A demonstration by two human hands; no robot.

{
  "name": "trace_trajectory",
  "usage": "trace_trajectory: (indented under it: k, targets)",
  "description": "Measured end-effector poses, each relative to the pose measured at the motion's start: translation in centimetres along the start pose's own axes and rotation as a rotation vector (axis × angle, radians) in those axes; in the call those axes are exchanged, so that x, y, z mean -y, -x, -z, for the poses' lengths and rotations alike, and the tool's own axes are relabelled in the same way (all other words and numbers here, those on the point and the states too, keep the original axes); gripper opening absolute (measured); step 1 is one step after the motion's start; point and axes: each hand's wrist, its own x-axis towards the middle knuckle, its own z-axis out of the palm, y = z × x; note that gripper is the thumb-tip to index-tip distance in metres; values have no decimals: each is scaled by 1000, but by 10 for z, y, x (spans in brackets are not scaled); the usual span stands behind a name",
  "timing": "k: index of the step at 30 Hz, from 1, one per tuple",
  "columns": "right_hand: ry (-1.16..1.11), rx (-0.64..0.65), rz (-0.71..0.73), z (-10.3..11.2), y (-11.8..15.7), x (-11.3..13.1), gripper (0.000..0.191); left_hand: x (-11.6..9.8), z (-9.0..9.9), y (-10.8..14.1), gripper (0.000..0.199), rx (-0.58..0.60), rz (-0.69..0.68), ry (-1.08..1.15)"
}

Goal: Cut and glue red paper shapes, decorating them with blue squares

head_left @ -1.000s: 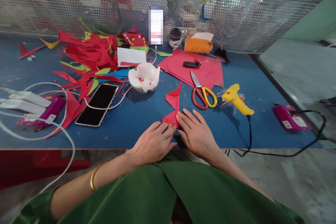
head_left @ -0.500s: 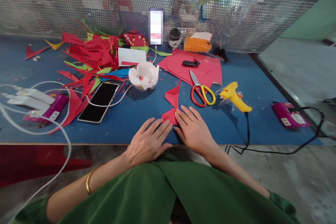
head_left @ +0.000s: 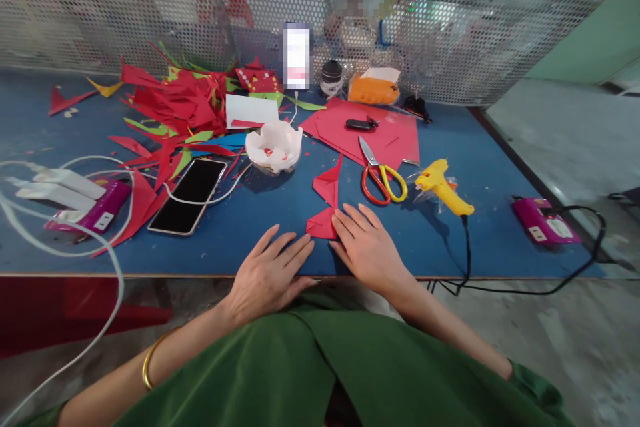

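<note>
A small folded red paper piece [head_left: 321, 223] lies near the front edge of the blue table. My right hand [head_left: 369, 245] rests with its fingertips on the right side of that piece, fingers outstretched. To the left, my left hand [head_left: 271, 271] lies spread on the table, its fingertips just beside the paper. Another folded red piece [head_left: 327, 185] with a long point is just beyond. Scissors [head_left: 384, 180] with one red and one yellow handle lie partly open to the right, near a stack of red paper [head_left: 370, 130] that has a black cutter [head_left: 361, 124] on it.
A white bowl [head_left: 274, 147], a dark phone [head_left: 190, 197] and a heap of red and green scraps [head_left: 175, 100] are left. A yellow glue gun [head_left: 444, 187] and a purple power strip [head_left: 545, 220] are right. A lit phone [head_left: 297, 57] stands behind.
My left hand has slid left, off the small folded red piece. My right hand has stayed at its right side. The view has shifted slightly.
</note>
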Motion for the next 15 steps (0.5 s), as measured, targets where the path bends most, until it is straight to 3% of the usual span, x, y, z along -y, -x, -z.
trace_trajectory:
  k: [5,11,15]
  targets:
    - [153,-45,143,0,-11,1,34,4,3,-19,21,-176,51,-2]
    - [308,-57,256,-5,-16,2,26,10,-5,-48,17,-122,-63,-130]
    - [277,-110,247,-5,-17,0,24,15,-7,-57,22,-111,-160,-227]
